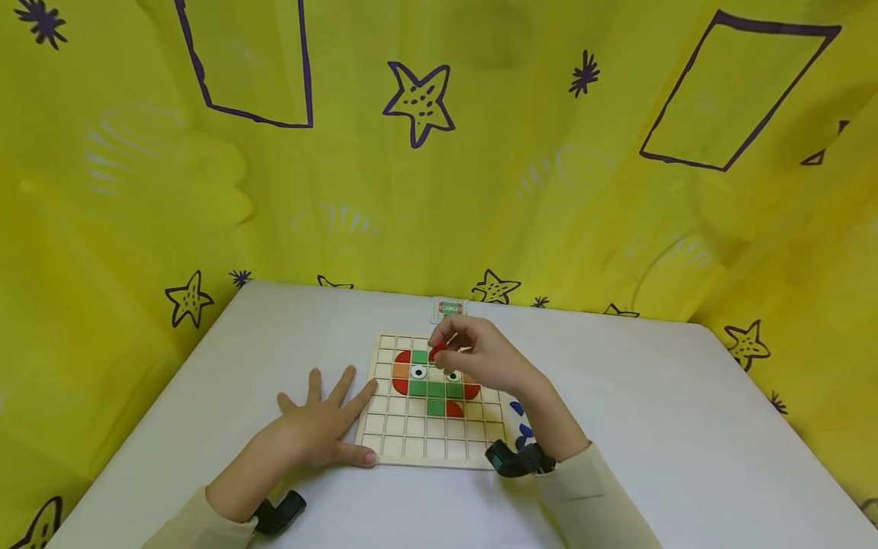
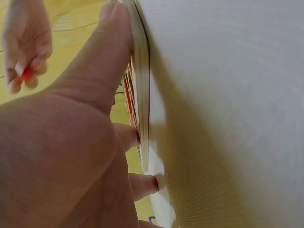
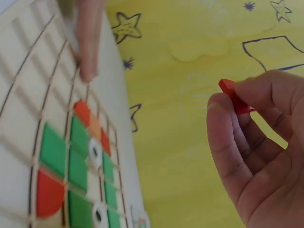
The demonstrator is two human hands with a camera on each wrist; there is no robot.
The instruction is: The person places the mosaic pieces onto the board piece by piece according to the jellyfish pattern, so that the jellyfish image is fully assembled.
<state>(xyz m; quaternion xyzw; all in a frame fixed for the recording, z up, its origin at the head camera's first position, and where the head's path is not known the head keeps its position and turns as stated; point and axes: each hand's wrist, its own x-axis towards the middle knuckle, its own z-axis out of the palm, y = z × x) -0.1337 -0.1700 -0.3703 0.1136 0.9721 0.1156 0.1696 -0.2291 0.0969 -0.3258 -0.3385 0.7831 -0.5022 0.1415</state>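
A wooden grid board (image 1: 405,446) lies on the table, with green square tiles (image 1: 435,407), red quarter-round tiles (image 1: 455,409), orange tiles and two white eye tiles (image 1: 418,372) set in its cells. Above the board's far part, my right hand (image 1: 483,354) pinches a red tile (image 3: 235,96) between thumb and fingertips; part of the tile is hidden by the fingers. My left hand (image 1: 318,423) is spread at the board's left side, fingers straight. Its thumb (image 2: 102,52) lies along the board's near edge, and other fingertips touch the left edge.
A small pattern card (image 1: 441,313) with a printed picture lies beyond the board. Several blue pieces (image 1: 524,433) lie at the board's right, partly behind the right wrist. A yellow patterned curtain (image 1: 439,191) stands behind the white table (image 1: 652,412).
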